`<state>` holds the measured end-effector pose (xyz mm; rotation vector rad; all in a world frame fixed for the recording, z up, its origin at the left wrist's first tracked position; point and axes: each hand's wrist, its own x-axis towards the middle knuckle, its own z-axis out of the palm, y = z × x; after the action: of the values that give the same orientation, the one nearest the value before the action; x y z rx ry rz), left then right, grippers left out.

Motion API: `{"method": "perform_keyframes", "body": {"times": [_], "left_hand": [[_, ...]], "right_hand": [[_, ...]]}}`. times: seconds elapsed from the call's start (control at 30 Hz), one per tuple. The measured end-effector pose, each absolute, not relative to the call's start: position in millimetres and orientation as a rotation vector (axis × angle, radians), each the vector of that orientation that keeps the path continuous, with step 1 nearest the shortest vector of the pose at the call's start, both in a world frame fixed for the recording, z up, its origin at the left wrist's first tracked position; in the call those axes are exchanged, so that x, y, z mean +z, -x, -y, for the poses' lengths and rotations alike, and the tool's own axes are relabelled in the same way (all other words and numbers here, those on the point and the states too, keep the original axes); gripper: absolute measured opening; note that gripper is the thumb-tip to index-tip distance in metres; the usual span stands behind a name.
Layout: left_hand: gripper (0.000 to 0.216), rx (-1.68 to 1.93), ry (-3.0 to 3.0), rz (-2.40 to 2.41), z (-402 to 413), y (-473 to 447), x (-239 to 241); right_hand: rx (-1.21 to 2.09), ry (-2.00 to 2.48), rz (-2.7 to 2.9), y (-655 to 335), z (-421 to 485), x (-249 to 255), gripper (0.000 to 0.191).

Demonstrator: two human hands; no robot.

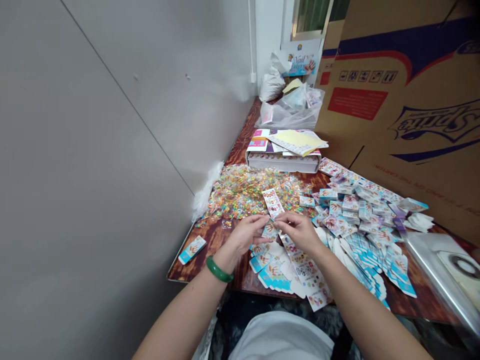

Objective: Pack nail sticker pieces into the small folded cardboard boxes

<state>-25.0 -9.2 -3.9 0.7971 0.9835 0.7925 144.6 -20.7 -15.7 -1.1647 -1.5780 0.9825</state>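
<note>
My left hand [246, 233] is closed on a small blue-and-white printed cardboard box [270, 230], with a green bangle [219, 270] on that wrist. At the box's right end, the pinched fingers of my right hand [298, 231] grip its edge. Just beyond my fingertips lies a strip of small printed stickers [273, 201]. Below the hands, a longer sticker sheet [307, 272] runs to the table's front edge. Several flat blue-and-white box blanks [275, 275] are fanned out beside it. My fingers hide part of the held box.
A heap of clear packets with colourful pieces [247, 187] covers the middle of the table. Small boxes [352, 205] are piled at right, above more flat blanks [363, 257]. One box [192, 249] lies at left. A grey wall [112, 150] and a large carton [405, 110] flank the table.
</note>
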Motion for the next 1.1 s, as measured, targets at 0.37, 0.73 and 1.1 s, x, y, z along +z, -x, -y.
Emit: {"method": "perform_keyframes", "body": {"times": [0.37, 0.73, 1.1], "left_hand": [[0.031, 0.758, -0.903, -0.954, 12, 26, -4], [0.029, 0.795, -0.949, -1.039, 15, 24, -7], [0.035, 0.728, -0.913, -1.043, 21, 18, -6]], "right_hand": [[1.108, 1.266, 1.409, -146, 17, -7, 0.021], [0.667, 1.184, 1.834, -145, 31, -4, 0.013], [0.912, 1.145, 1.683, -146, 41, -23, 0.026]]}}
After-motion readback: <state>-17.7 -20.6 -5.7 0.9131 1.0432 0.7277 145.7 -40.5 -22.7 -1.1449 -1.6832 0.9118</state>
